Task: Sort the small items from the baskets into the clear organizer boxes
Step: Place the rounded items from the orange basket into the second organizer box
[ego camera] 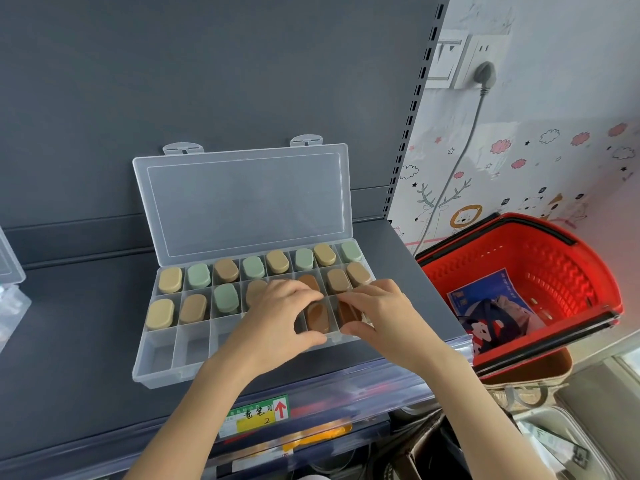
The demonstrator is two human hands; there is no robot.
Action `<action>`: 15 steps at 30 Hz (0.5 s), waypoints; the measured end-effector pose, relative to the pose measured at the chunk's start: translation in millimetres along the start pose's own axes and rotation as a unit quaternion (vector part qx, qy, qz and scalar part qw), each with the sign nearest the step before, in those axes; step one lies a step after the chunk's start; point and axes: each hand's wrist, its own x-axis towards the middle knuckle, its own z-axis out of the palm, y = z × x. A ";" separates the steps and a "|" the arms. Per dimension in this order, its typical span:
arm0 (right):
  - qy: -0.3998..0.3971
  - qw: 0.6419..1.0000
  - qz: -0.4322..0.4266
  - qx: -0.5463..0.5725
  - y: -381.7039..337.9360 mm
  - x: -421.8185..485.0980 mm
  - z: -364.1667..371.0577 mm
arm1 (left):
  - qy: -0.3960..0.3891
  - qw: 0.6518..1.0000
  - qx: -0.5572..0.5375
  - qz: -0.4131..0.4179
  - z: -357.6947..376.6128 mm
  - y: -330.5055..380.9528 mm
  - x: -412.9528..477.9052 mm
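Fingers (363,292) of the right hand (381,313) curl over the far end of the right brown piece (348,311), with the thumb at its near end, so this hand pinches it lengthwise. The left hand (273,313) arches over the left brown piece (317,317), its fingers (294,291) bent past the far end and the thumb down by the box's front wall. I cannot tell whether it actually grips the piece or only brackets it.

Both pieces sit in neighbouring compartments of the front row, toward the right end of the clear organizer box (149,375). The box lies with its lid (242,202) open, near the front edge of the grey shelf (69,323). Each piece's long axis runs front to back, in line with its compartment, and each lies directly under its own hand. Seating them probably calls for a short push down and then letting go, with no reach sideways.

Tan and green pieces (199,275) fill the back row and much of the middle row. Front compartments at the left end hold nothing. The red basket (561,268) hangs beyond the shelf's right edge, nearer the right hand, and only a printed packet (491,306) shows in it. Another clear box (10,299) shows at the shelf's left edge.
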 end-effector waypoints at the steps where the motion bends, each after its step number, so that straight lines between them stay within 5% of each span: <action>1: -0.004 1.000 -0.003 -0.002 -0.1 -0.4 -0.1 | 0.000 1.000 0.001 -0.002 0.4 -0.1 0.3; 15: 0.092 0.993 -0.074 0.014 -6.5 19.5 6.7 | 0.082 0.993 0.001 -0.086 -8.5 -9.3 -15.2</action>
